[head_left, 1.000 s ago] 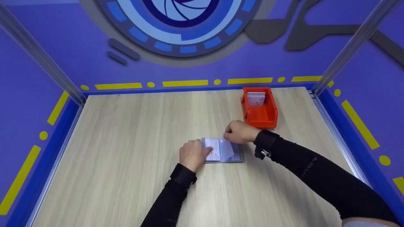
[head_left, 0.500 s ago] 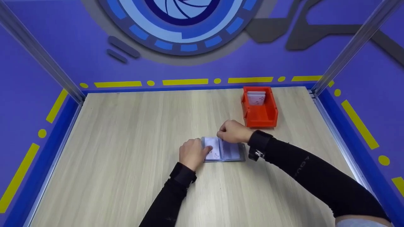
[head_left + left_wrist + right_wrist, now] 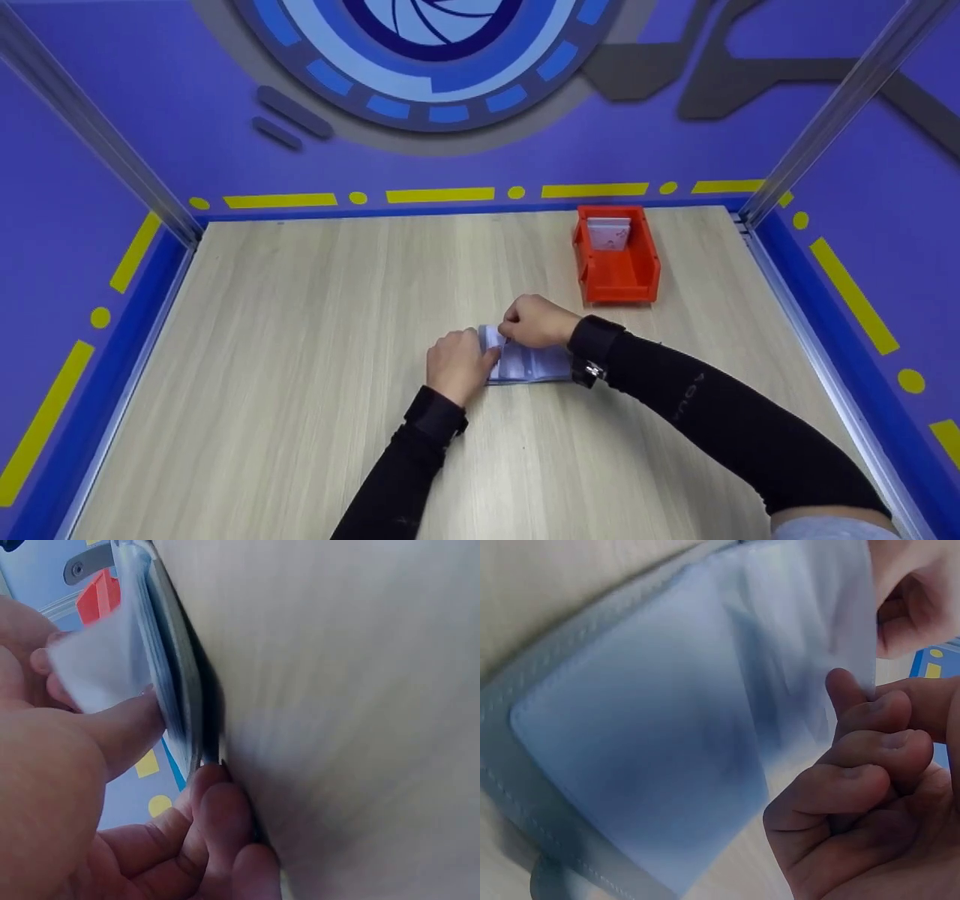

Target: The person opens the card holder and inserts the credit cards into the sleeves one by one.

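Observation:
A card holder [image 3: 551,365] with a grey stitched cover and clear plastic sleeves lies spread on the table in the head view. My left hand [image 3: 456,365] grips its left edge, thumb [image 3: 127,727] on the sleeves and fingertips under the cover. Between thumb and forefinger my right hand [image 3: 541,321] pinches the edge of a clear sleeve page [image 3: 810,622], which stands lifted over the left side. Below that page another sleeve [image 3: 637,727] lies flat against the cover. A strap with a snap [image 3: 88,566] sticks out at the far end in the left wrist view.
Behind the right hand stands a red bin [image 3: 619,291] with several printed cards [image 3: 609,235] upright at its back. Blue-purple panels [image 3: 420,176] wall in the wooden table [image 3: 322,300] at the back and both sides.
My right hand has moved left, carrying the sleeve page from the right side over the middle toward the left thumb. The left hand has stayed in place on the card holder.

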{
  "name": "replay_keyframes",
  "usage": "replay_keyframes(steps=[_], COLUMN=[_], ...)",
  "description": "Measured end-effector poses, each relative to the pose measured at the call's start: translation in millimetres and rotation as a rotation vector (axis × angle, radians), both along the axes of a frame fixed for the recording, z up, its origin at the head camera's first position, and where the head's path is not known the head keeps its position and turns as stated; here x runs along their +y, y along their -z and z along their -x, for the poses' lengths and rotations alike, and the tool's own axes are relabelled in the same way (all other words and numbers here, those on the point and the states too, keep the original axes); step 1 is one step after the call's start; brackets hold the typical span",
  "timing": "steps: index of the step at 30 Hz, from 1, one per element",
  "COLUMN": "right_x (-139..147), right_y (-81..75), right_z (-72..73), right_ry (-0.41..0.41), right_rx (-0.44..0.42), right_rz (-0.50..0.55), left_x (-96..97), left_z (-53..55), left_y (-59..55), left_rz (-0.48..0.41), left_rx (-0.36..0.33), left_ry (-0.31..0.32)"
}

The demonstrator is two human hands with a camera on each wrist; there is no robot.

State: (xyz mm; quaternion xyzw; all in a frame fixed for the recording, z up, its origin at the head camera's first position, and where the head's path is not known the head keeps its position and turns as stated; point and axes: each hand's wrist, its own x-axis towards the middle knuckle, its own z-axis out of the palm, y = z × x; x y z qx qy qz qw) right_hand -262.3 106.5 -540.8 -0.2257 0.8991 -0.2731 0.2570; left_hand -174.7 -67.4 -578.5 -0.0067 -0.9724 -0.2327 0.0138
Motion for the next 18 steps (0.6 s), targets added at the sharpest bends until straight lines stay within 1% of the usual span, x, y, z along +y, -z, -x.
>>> replay_keyframes(steps=[6,10,14,18], right_x=[-2.2,-2.3,-3.5,-6.6], right_y=[3.5,3.3,3.9,4.5], right_z=[-1.8,-2.8,-3.7,-7.1], right_ry=[-0.002,-0.002,0.026,0.065], right_rx=[-0.003,0.000,-0.008,-0.011], right_rz=[-0.006,-0.020,-0.032,-0.021], left_x=[0.0,-0.1,0.0,0.5], left_z=[-1.0,0.3,2.2,1.7], left_y=[-1.3,-2.0,-2.5,-3.3], left_rz=[0.001,-0.004,-0.006,0.006], left_rx=[0.010,0.004,-0.020,-0.022], left_ry=[0.011,0.005,-0.008,-0.012])
